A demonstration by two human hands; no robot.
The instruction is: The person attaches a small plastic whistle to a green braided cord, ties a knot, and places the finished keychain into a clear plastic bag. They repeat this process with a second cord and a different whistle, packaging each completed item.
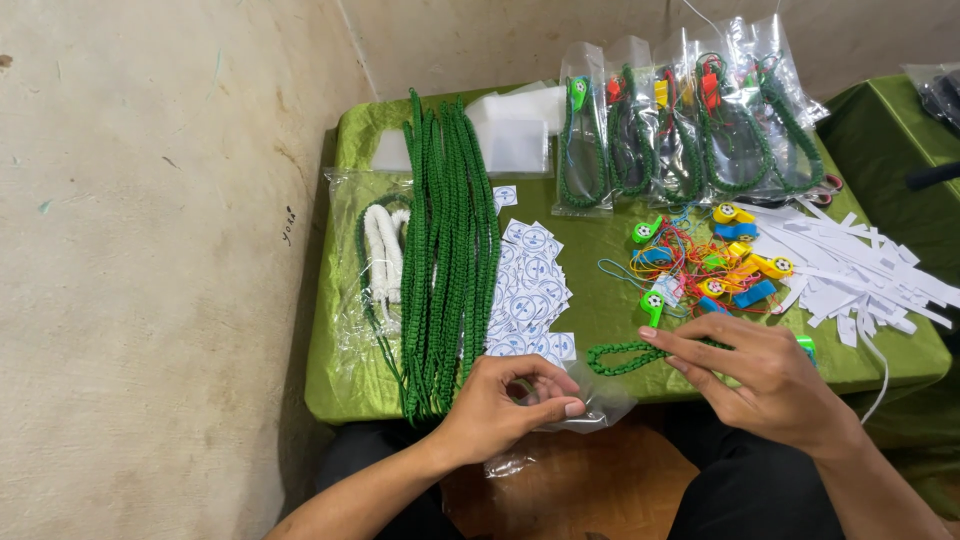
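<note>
My left hand (505, 405) pinches the mouth of a small clear plastic bag (590, 405) at the table's near edge. My right hand (755, 375) rests with fingers spread on a green braided lanyard (615, 357) that lies on the green tablecloth (600, 300), touching it without a visible grip. A green whistle (652, 303) lies just beyond my right fingertips. Colourful whistles (735, 265) with thin cords are piled behind it.
A long bundle of green braided lanyards (450, 250) lies at the left, beside a bag of white and green cords (380, 255). Small round-printed stickers (530, 290) are scattered mid-table. Packed bags (680, 120) stand at the back, clear sleeves (515, 130) behind, white paper strips (860, 270) at the right.
</note>
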